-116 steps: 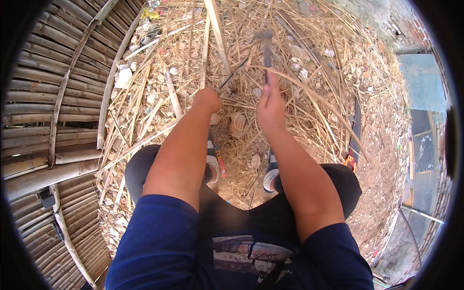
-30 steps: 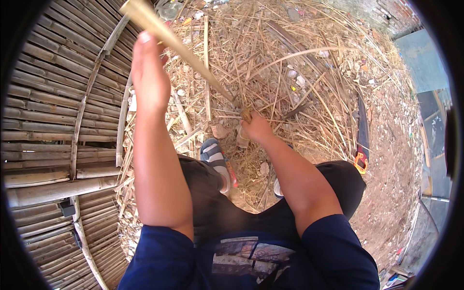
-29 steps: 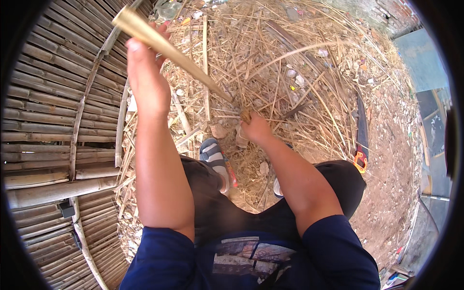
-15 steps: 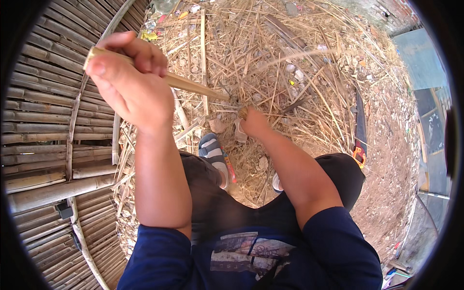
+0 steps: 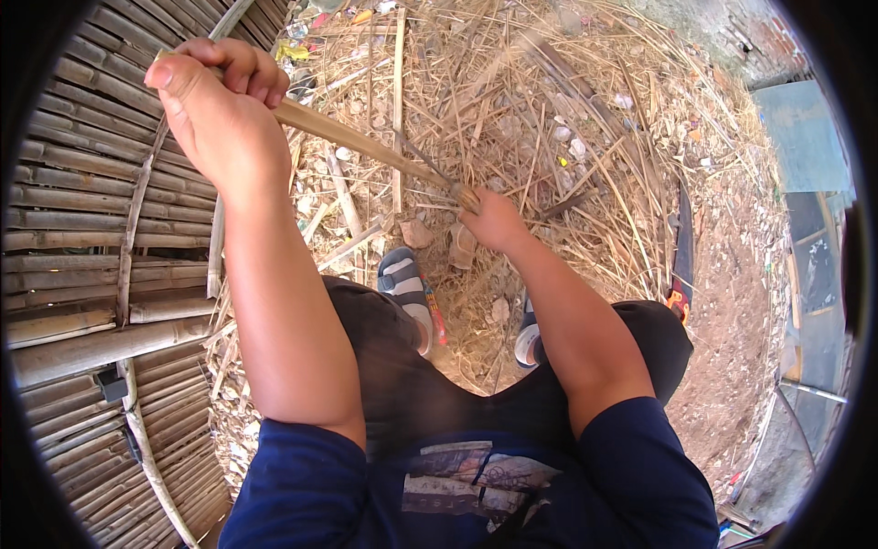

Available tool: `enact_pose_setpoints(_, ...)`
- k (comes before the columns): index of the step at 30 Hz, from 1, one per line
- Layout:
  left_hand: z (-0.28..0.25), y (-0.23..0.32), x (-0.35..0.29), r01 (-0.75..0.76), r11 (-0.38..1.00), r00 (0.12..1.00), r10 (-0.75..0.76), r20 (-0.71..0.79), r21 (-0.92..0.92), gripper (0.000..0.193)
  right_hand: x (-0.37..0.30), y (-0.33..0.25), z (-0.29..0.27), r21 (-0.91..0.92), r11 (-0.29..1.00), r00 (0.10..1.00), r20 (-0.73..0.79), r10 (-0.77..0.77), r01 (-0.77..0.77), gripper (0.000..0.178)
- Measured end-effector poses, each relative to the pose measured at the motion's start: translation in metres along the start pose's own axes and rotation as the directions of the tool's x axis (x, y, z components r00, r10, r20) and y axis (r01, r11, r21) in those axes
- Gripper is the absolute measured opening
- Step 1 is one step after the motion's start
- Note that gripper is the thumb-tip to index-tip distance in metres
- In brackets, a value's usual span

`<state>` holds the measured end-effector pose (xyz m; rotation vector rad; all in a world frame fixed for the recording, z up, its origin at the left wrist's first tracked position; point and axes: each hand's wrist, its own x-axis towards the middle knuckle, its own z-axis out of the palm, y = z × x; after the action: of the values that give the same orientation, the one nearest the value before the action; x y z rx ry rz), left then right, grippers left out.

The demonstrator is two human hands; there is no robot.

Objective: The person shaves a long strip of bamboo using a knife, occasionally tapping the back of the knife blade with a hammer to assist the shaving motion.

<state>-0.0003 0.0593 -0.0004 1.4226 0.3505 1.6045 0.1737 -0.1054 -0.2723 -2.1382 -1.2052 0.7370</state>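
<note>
My left hand point(image 5: 224, 101) is raised close to the camera at the upper left, fingers wrapped around the near end of a long pale bamboo strip point(image 5: 357, 142). The strip slants down to the right, and my right hand point(image 5: 492, 220) grips its lower end just above the straw-covered ground. My knees in dark shorts and both feet in grey sandals point(image 5: 407, 288) show below the hands.
Dry straw and bamboo offcuts point(image 5: 512, 101) litter the ground ahead. A woven bamboo panel point(image 5: 82, 210) lies on the left. A long knife with a red-and-black handle point(image 5: 680, 256) rests on bare dirt to the right. A blue sheet point(image 5: 800, 137) sits far right.
My left hand has drawn the strip's upper end down and toward the camera, and the strip now slants lower. My right hand stays low at the strip's far end.
</note>
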Motion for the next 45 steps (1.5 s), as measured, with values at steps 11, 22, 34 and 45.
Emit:
enact_pose_setpoints(11, -0.015, -0.007, 0.002, -0.020, 1.000, 0.996, 0.022, -0.090, 0.022, 0.063, -0.030, 0.018, 0.036, -0.220, 0.936, 0.960, -0.011, 0.281, -0.276, 0.050)
enact_pose_setpoints(22, -0.022, -0.015, 0.011, -0.048, 0.996, 0.993, 0.056, -0.102, 0.078, 0.066, -0.004, 0.007, 0.004, 0.080, 0.945, 0.942, 0.138, 0.305, -0.318, 0.065)
enact_pose_setpoints(34, -0.023, -0.012, 0.014, 0.046, 0.991, 0.966, -0.011, -0.259, 0.129, 0.044, -0.035, 0.033, 0.045, -0.240, 0.950, 0.979, -0.091, 0.181, -0.198, 0.055)
enact_pose_setpoints(45, -0.030, -0.010, 0.019, 0.053, 0.993, 0.969, -0.025, -0.244, 0.109, 0.043, 0.000, 0.016, 0.002, 0.158, 0.871, 0.881, 0.178, 0.438, -0.465, 0.064)
